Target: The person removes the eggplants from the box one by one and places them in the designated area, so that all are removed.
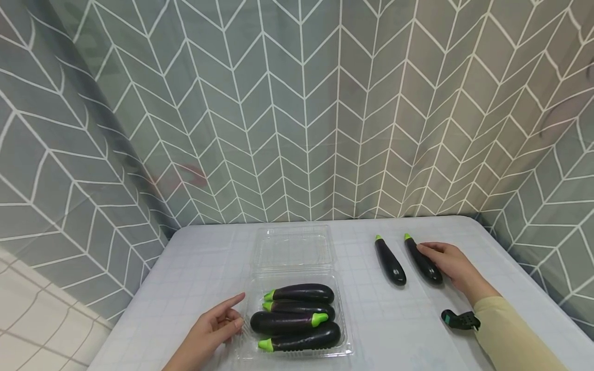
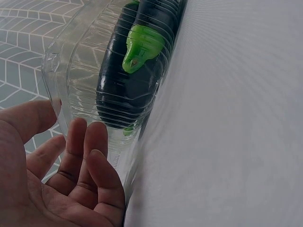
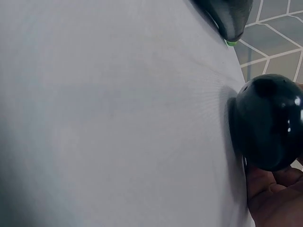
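Observation:
Toward the right of the table, my right hand [image 1: 449,262] grips a dark glossy eggplant [image 1: 422,262] from its right side. In the right wrist view the rounded end of that eggplant [image 3: 267,123] hides most of the fingers. A second eggplant [image 1: 390,262] lies just to its left. My left hand [image 1: 211,330] is at the left edge of a clear plastic clamshell box [image 1: 347,337], its fingertips right at the side wall and the thumb by the rim. Several eggplants [image 1: 302,292] with green caps lie stacked crosswise inside the box.
The box's clear lid [image 1: 294,250] is folded back flat toward the far side of the table. A white cloth [image 1: 371,330] covers the table. Patterned curtains [image 1: 306,113] hang behind and on both sides. A black strapped device [image 1: 460,320] sits at my right wrist.

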`<state>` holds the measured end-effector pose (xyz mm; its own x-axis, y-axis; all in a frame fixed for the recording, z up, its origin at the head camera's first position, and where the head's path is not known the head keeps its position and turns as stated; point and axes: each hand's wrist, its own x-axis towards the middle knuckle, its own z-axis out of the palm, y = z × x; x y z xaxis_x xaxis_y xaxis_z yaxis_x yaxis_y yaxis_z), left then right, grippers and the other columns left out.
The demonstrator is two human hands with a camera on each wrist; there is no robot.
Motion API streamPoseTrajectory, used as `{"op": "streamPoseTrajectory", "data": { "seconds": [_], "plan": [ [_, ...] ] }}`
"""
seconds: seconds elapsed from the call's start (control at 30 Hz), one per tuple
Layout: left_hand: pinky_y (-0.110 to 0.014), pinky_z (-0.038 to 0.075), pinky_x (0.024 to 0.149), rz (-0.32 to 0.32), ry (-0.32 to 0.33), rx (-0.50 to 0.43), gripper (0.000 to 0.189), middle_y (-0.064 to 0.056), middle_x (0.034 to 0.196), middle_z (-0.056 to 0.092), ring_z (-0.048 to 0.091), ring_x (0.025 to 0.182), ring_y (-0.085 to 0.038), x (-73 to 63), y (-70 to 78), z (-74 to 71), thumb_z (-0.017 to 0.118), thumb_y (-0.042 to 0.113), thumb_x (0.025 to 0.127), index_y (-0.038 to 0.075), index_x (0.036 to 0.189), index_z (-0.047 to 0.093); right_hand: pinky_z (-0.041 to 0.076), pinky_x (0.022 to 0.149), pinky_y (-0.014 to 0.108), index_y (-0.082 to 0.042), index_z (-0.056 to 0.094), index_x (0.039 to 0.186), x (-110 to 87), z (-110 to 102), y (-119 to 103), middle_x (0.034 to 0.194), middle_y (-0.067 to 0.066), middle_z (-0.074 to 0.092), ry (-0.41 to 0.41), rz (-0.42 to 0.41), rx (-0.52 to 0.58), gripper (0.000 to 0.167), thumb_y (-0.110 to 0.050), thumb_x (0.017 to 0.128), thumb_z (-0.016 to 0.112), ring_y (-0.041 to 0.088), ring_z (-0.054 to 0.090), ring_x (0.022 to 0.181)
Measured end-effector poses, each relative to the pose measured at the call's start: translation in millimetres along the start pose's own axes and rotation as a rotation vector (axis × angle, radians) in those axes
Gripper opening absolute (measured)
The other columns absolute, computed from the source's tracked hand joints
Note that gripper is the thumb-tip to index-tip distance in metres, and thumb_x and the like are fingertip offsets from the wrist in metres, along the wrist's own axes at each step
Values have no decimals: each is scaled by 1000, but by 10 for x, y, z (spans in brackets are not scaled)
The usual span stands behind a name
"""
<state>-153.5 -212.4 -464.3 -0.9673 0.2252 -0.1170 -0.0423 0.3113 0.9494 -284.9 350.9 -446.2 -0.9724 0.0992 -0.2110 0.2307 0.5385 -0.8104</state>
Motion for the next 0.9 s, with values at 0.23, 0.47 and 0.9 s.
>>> {"op": "streamPoseTrajectory", "data": {
  "seconds": [0.23,0.47,0.9],
  "plan": [
    [-30,52,66,2,2,10,61,-13,99,64,62,80,-19,5,-7,-4,65,26,97,2,149,41,33,106,56,11,34,146,-28,-7,13,149,34,30,-5,-2,62,84,-55,98,51,46,35,134],
    [-29,52,67,5,-9,2,62,-14,100,63,62,80,-19,1,-18,-14,64,25,98,2,149,40,35,105,54,11,36,146,-50,-22,19,148,34,32,1,-20,63,80,-52,99,51,44,37,132],
    [-29,52,66,8,2,12,61,-14,100,63,62,79,-18,-8,15,-1,64,24,98,1,149,40,33,105,56,11,34,146,-44,-48,58,149,34,30,-6,-16,54,81,-52,99,50,46,34,134]
  ]
}}
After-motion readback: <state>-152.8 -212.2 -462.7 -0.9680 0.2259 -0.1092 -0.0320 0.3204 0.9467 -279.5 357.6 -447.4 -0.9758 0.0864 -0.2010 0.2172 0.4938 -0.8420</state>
